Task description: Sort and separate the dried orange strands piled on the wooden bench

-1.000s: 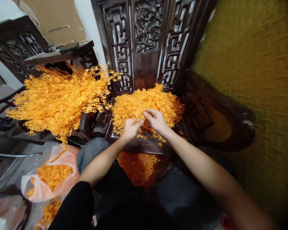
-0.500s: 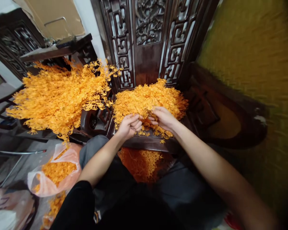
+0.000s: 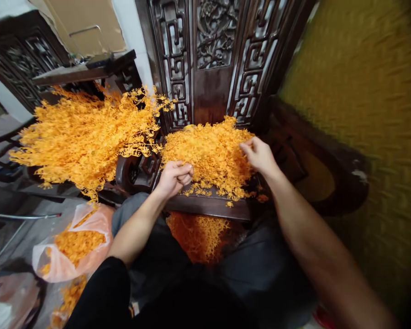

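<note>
A heap of small orange plastic-looking flower pieces (image 3: 205,151) covers the dark wooden seat (image 3: 212,206) in front of me. At its near left edge is my left hand (image 3: 176,177), thumb and fingers closed in a pinch; what they hold, if anything, is too small to see. On the heap's right side my right hand (image 3: 259,156) has its fingers curled together against the orange pieces, and their tips hide whatever is between them. A few loose pieces lie along the seat's front edge.
Left of the seat, a large bundle of orange sprigs (image 3: 82,141) rests over the chair arm. A pinkish plastic bag (image 3: 96,260) holding more orange pieces sits on the floor at lower left. More orange material (image 3: 205,233) shows below the seat. A carved wooden backrest (image 3: 214,87) rises behind.
My hands have moved apart from close together over the heap's front. The right has gone right and slightly up to the heap's side; the left has shifted a little left.
</note>
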`<move>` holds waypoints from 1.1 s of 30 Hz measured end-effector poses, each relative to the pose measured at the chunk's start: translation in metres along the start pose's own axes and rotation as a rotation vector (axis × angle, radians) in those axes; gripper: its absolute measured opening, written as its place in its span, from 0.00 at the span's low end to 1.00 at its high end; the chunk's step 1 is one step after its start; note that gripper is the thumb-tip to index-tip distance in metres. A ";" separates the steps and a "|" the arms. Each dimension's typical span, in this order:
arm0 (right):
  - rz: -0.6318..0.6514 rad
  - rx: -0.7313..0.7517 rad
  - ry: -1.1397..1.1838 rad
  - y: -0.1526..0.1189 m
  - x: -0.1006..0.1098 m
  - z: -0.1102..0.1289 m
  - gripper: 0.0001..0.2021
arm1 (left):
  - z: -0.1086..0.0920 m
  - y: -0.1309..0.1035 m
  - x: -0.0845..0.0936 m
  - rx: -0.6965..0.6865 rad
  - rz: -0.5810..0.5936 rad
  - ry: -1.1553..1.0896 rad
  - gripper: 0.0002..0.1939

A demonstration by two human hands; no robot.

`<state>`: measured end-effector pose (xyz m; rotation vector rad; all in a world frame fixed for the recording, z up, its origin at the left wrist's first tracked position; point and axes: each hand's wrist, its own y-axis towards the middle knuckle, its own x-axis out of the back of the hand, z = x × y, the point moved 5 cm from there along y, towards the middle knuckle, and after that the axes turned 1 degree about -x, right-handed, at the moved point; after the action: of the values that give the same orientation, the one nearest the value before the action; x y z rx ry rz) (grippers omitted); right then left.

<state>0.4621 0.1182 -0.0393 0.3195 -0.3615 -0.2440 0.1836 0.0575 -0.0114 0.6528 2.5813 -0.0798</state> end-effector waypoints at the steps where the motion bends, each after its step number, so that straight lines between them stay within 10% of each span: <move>1: -0.016 -0.061 0.126 0.001 0.005 -0.005 0.18 | -0.004 -0.001 0.003 0.005 0.003 0.055 0.15; 11: 0.500 -0.349 0.572 -0.044 -0.055 0.062 0.28 | 0.029 0.000 0.000 0.252 0.185 0.483 0.19; 15: 0.248 -0.339 0.507 -0.034 -0.053 0.045 0.24 | 0.029 -0.002 -0.008 0.300 0.195 0.464 0.19; 20: -0.185 -0.479 0.592 0.000 0.001 0.004 0.16 | 0.025 -0.002 -0.006 0.344 0.206 0.360 0.18; 33: 0.137 -0.291 0.377 -0.026 -0.025 0.038 0.15 | 0.029 0.010 0.008 0.150 0.005 0.747 0.17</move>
<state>0.4206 0.0918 -0.0220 0.0491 0.0272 -0.0957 0.1944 0.0651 -0.0406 0.8691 3.3124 -0.0287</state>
